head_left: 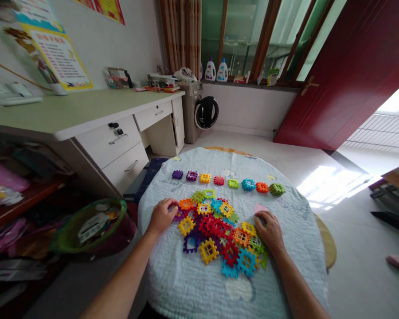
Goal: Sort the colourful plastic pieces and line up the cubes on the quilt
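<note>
A heap of plastic interlocking building tiles [216, 226] in red, yellow, blue, orange, green and purple lies on the cloth between my hands. My left hand [163, 215] rests at the heap's left edge, fingers loosely bent beside the purple tiles, with nothing seen in its grasp. On the opposite side, my right hand [270, 229] lies palm down by the yellow and green tiles, its fingers slightly bent and holding nothing visible. Beyond the heap runs a row of several tile pieces, from a flat purple tile [177, 174] to a thicker green block [277, 189].
A pale blue patterned cloth [186, 292] covers the round table. A desk [96, 104] with drawers stands at the left, above a green-rimmed bin [83, 248]. Behind are a washing machine [193, 110] with its door ajar and a red door [335, 66].
</note>
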